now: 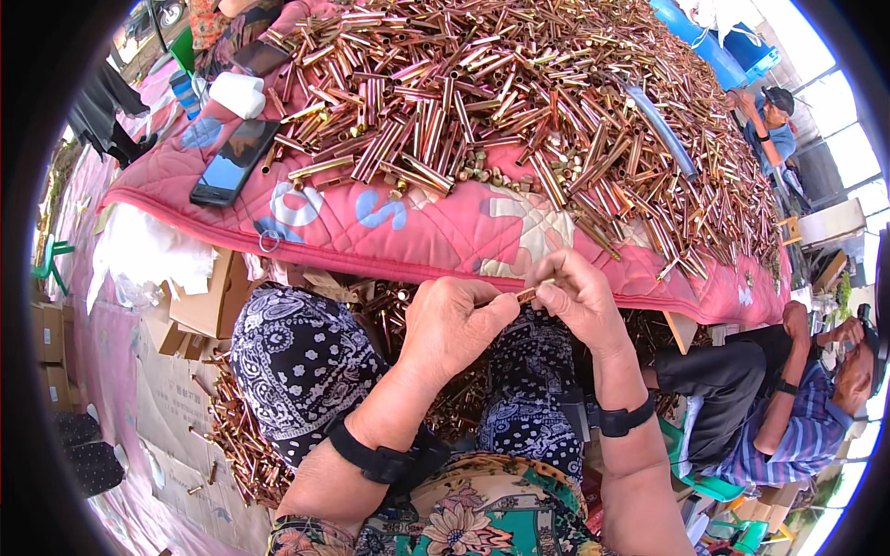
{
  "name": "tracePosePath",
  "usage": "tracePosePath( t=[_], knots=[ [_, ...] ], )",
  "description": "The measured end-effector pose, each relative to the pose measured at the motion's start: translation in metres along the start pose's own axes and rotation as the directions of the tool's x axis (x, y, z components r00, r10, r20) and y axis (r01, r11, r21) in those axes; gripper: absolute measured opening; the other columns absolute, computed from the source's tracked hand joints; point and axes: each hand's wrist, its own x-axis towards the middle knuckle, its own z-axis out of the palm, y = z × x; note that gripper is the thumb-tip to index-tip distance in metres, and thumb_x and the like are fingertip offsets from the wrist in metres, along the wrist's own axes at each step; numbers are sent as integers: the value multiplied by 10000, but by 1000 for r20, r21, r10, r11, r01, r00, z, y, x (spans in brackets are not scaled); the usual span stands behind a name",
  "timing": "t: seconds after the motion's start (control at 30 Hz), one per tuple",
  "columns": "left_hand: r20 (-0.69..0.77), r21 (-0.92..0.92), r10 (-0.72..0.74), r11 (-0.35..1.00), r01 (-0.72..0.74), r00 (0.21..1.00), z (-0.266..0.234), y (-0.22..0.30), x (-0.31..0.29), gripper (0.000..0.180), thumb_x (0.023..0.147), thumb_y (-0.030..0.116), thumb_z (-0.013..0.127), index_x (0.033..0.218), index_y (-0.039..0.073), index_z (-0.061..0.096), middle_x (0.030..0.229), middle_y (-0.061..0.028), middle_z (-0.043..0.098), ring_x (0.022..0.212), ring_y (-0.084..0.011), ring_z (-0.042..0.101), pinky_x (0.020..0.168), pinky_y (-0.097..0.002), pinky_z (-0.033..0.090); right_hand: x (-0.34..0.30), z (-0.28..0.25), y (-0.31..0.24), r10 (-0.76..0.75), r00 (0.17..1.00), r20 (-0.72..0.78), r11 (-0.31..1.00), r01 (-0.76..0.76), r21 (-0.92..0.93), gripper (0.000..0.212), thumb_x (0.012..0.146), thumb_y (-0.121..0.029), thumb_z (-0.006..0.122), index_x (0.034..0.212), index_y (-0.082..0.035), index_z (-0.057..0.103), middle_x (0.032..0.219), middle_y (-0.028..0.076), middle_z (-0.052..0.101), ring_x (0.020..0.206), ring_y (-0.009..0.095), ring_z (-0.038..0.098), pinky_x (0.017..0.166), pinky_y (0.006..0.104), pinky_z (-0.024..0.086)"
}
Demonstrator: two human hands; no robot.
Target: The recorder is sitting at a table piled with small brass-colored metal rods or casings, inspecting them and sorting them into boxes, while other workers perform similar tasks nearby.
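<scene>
Above my lap, a short copper-coloured tube (pixel 527 296) lies between the fingertips of both hands. My left hand (pixel 449 322) is closed in a pinch on one end of it. The thumb and fingers of my right hand (pixel 582 298) close around the other end, where a small brass-coloured piece shows; the fingers partly hide it. Just beyond my hands is the edge of a pink quilted cover (pixel 422 243). On it lies a large heap of copper-coloured metal tubes (pixel 426 125), with several small brass-coloured caps (pixel 480 170) at its near side.
A phone (pixel 234 165) lies on the cover at left, near a white cup-like object (pixel 238 94). A bluish strip (pixel 662 132) rests on the heap. More tubes (pixel 243 435) lie on cardboard by my left knee. One person in a striped shirt (pixel 783 417) sits at right; another (pixel 774 130) is farther back.
</scene>
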Motion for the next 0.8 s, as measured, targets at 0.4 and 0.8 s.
tracePosePath(
  t=[0.4,0.8],
  knots=[
    [69,1,-25,1000,25,997,-2,-4,1,285,686,295,585,756,34,675,591,-159,593,608,-271,621,624,-340,477,-6,-14,15,178,959,218,984,-174,-39,240,869,-257,555,878,-26,494,759,27,539,598,77,484,513,188,374],
    [98,47,-40,998,36,994,-4,-8,0,277,685,305,595,738,47,679,545,-144,574,537,-257,598,569,-336,475,-15,3,18,104,989,104,977,-121,176,401,920,-310,458,605,-64,440,505,-2,417,449,62,394,409,207,302]
  ],
)
